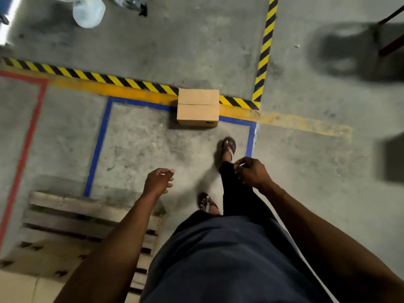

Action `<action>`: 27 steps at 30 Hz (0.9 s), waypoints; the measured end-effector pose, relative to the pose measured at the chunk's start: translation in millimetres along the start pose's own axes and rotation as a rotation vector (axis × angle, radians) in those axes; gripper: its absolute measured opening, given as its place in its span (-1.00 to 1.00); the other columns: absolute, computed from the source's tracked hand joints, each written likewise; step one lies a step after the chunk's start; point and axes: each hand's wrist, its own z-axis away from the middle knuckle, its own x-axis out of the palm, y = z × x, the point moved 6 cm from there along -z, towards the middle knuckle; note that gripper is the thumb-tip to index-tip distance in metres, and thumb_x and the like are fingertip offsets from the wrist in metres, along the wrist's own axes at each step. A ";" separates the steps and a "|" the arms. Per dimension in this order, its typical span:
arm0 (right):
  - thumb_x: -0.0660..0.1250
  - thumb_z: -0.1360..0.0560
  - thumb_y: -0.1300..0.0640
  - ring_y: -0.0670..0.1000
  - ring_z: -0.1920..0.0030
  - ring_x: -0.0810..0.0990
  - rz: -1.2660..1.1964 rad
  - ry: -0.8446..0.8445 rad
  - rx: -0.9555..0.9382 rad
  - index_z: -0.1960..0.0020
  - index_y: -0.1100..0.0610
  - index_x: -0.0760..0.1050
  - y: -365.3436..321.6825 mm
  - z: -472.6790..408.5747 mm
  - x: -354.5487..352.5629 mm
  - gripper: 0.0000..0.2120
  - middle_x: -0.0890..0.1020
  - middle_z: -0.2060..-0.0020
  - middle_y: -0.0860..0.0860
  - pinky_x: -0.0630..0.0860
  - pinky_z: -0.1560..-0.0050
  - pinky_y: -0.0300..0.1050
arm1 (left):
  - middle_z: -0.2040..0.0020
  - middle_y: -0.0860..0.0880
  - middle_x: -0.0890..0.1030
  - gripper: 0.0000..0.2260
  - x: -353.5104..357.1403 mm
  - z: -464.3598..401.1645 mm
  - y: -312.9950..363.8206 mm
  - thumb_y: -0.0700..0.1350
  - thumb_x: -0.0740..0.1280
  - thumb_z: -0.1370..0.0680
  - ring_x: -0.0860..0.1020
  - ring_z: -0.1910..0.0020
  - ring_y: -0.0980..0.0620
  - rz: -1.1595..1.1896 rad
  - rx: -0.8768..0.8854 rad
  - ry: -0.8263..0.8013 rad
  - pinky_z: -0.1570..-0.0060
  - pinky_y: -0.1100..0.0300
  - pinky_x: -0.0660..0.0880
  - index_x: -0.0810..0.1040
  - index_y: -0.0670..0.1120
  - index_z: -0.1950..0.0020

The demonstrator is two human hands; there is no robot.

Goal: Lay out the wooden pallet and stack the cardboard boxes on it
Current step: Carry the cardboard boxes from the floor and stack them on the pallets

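Note:
A small brown cardboard box (197,108) stands on the concrete floor ahead of me, across the yellow line and the blue tape outline. The wooden pallet (72,213) lies flat at the lower left, my left forearm crossing its right end. Other cardboard boxes (39,263) rest on its near part at the bottom left corner. My left hand (158,181) hangs in front of me, fingers loosely curled, holding nothing. My right hand (251,171) is raised at the same height, fingers loosely bent and empty. Both hands are well short of the small box.
Black-and-yellow hazard tape (91,75) runs across the floor and up at the right (265,47). Red tape (26,145) marks the left. A clear plastic bag (88,12) lies at the top left. A dark object (393,158) sits at the right edge. My sandalled feet (228,147) are mid-step.

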 end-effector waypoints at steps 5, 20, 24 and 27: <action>0.40 -0.54 0.09 0.06 0.18 0.75 0.072 -0.191 0.028 0.12 -0.09 0.65 -43.7 -121.6 24.7 -0.89 0.75 0.24 -0.02 0.71 -0.02 0.11 | 0.12 -0.08 0.72 -0.91 -2.4 -77.6 48.7 -0.01 0.43 -0.64 0.66 0.29 -0.01 0.064 -0.098 0.117 0.20 0.13 0.54 0.63 0.00 -0.07; 0.44 -0.57 0.13 0.10 0.17 0.67 0.174 -0.234 0.404 -0.14 0.07 0.64 3.7 -508.5 92.9 -0.85 0.74 0.00 0.17 0.66 0.14 0.06 | 0.01 -0.13 0.72 -0.65 105.4 -489.0 63.5 0.04 0.52 -0.51 0.70 0.09 -0.14 -0.023 -0.168 0.042 -0.03 -0.03 0.64 0.64 -0.09 -0.22; 0.55 -0.49 0.10 0.12 -0.09 0.63 0.043 -0.079 0.504 -0.54 0.09 0.35 55.6 -589.1 136.0 -0.31 0.59 -0.24 0.03 0.67 -0.13 0.23 | -0.55 -0.18 0.42 -0.19 124.9 -596.0 35.2 -0.09 0.52 -0.54 0.46 -0.48 -0.19 -0.073 -0.223 0.016 -0.36 0.06 0.49 0.16 0.06 -0.69; 0.51 -0.49 0.17 0.08 -0.21 0.60 -0.082 0.014 0.494 -0.50 0.13 0.42 70.3 -627.8 162.3 -0.39 0.60 -0.27 0.01 0.57 -0.27 0.11 | -0.66 -0.08 0.21 -0.09 137.8 -639.7 34.0 -0.22 0.49 -0.51 0.32 -0.56 -0.06 -0.056 -0.177 -0.049 -0.14 0.26 0.42 0.05 0.09 -0.72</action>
